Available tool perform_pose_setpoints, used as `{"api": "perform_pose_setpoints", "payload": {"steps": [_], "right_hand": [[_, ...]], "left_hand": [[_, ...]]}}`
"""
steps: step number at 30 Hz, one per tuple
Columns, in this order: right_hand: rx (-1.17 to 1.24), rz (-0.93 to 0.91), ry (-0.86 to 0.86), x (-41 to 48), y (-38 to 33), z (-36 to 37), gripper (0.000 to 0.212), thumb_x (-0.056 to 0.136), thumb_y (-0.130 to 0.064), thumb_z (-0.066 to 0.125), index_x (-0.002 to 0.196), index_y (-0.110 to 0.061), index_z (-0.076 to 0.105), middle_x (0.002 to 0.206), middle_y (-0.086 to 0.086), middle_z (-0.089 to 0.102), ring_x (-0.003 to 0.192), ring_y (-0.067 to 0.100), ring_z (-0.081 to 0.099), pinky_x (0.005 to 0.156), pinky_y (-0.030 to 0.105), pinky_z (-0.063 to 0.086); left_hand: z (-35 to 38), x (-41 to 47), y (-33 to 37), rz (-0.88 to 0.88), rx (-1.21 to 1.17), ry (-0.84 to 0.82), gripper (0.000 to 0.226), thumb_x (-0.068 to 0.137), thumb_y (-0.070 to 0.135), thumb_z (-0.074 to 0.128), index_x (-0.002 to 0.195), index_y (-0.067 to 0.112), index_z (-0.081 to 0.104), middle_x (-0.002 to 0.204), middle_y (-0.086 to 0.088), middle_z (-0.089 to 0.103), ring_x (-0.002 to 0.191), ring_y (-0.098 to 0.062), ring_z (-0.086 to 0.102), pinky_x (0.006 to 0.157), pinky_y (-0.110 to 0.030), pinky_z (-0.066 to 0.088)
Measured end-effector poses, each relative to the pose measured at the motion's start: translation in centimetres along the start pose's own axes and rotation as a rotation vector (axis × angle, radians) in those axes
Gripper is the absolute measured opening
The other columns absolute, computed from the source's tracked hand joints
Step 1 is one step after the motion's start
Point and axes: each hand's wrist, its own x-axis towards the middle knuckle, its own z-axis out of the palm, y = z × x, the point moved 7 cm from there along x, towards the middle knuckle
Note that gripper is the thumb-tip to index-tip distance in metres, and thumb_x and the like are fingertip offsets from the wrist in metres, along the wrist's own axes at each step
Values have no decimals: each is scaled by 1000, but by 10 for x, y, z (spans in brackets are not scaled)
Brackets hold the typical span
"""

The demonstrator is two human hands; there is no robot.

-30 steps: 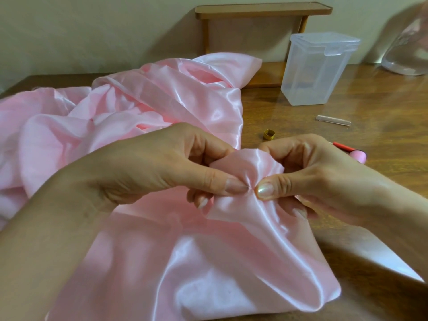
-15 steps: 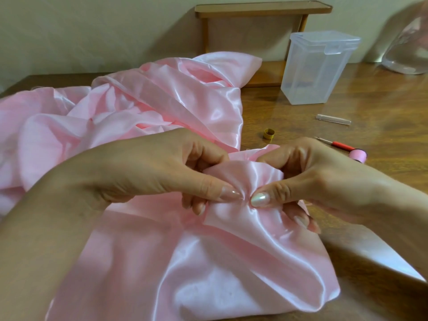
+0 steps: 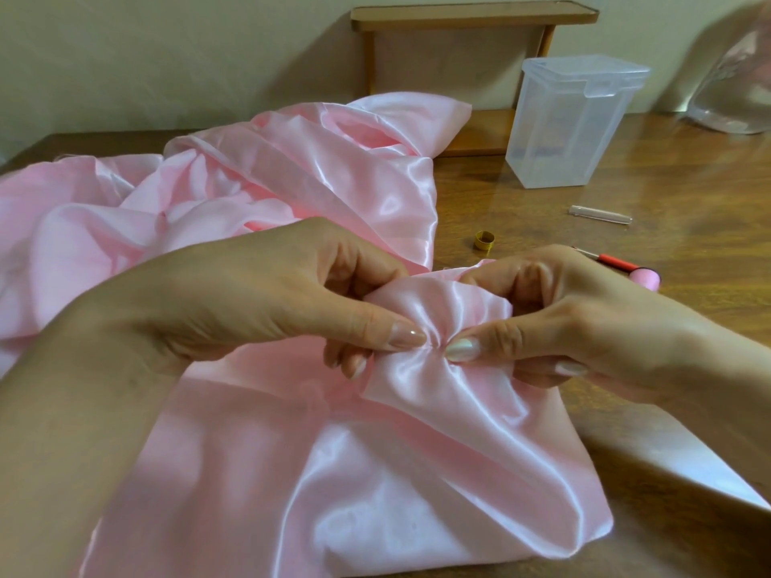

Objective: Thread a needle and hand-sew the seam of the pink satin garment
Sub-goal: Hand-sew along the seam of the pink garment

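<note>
– Well in front of the clear box point(image 3: 571, 131), what do the hands hold?
– Left hand point(image 3: 258, 302) and right hand point(image 3: 575, 314) pinch one gathered fold of the pink satin garment point(image 3: 375, 473) heaped left of that box, thumbs nearly touching; same grip as earlier.

Both hands, left hand point(image 3: 258, 302) and right hand point(image 3: 584, 314), pinch the pink satin garment point(image 3: 442, 410) (thumbs nearly touching).

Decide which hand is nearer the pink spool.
Right. The right hand pinches the satin garment just left of the pink spool; the left hand lies farther left.
</note>
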Motion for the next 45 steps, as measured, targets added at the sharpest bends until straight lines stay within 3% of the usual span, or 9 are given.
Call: {"api": "perform_pose_setpoints", "payload": {"steps": [2, 7, 12, 16, 32, 35, 39, 42, 45], "right_hand": [[-12, 7, -4, -1, -1, 2, 28, 67, -8, 73, 82, 13, 63, 47, -1, 45, 32, 3, 30, 36, 11, 24], [-11, -17, -27, -3, -7, 7, 7, 68, -10, 73, 75, -8, 74, 46, -2, 45, 32, 5, 28, 36, 13, 21], [-38, 25, 5, -2, -5, 4, 30, 66, -11, 74, 86, 10, 66, 48, 3, 44, 31, 5, 30, 37, 12, 22], [-66, 47, 30, -3, -5, 3, 38, 63, -10, 81, 87, 14, 64, 49, 7, 43, 31, 6, 30, 37, 12, 21], [-150, 44, 191, -1, -6, 2, 32, 65, -16, 75, 71, 10, 58, 42, 7, 38, 31, 10, 31, 35, 10, 24], [-245, 30, 281, 1, -2, 1, 28, 72, -11, 77, 65, 6, 56, 38, -2, 43, 30, 7, 40, 33, 12, 27], [-382, -1, 363, 1, 1, 3, 27, 77, -10, 75, 67, 8, 58, 33, -5, 47, 28, 3, 41, 32, 13, 29], [-352, -12, 357, 1, 1, 2, 26, 77, -8, 75, 70, 11, 58, 35, -1, 48, 26, 7, 42, 31, 17, 31], [-237, -12, 290, 3, -1, 1, 25, 73, -9, 76, 75, 12, 62, 41, 9, 52, 28, 12, 42, 31, 17, 32]], "left_hand": [[0, 1, -1, -14, 6, 17, 9, 68, 13, 74, 63, 21, 73, 50, 3, 58, 45, -3, 54, 46, -13, 43], [1, 2, -1, -25, 17, 12, 9, 69, 14, 69, 64, 21, 74, 52, 5, 58, 45, -4, 52, 46, -13, 43], [0, 2, -3, -31, 30, 25, 7, 70, 15, 69, 65, 18, 73, 54, 3, 58, 45, -4, 51, 46, -13, 42], [0, 3, -4, -36, 36, 31, 9, 70, 15, 69, 65, 20, 74, 54, 3, 58, 46, -4, 51, 47, -14, 42], [-2, 5, -8, -87, 60, 118, 9, 67, 15, 69, 61, 20, 73, 51, 2, 60, 44, -4, 54, 46, -14, 44], [-1, 8, -11, -120, 140, 199, 16, 70, 12, 77, 58, 12, 67, 46, 0, 58, 42, -5, 55, 46, -14, 43], [2, 10, -16, -160, 302, 299, 19, 76, 8, 67, 59, 5, 58, 41, 1, 56, 41, -5, 54, 48, -19, 44], [1, 10, -15, -145, 260, 300, 22, 74, 15, 73, 59, 7, 60, 42, 0, 56, 42, -7, 55, 49, -22, 46], [1, 9, -11, -105, 188, 250, 12, 66, 24, 70, 60, 14, 67, 47, -1, 59, 44, -6, 56, 48, -15, 44]]}}
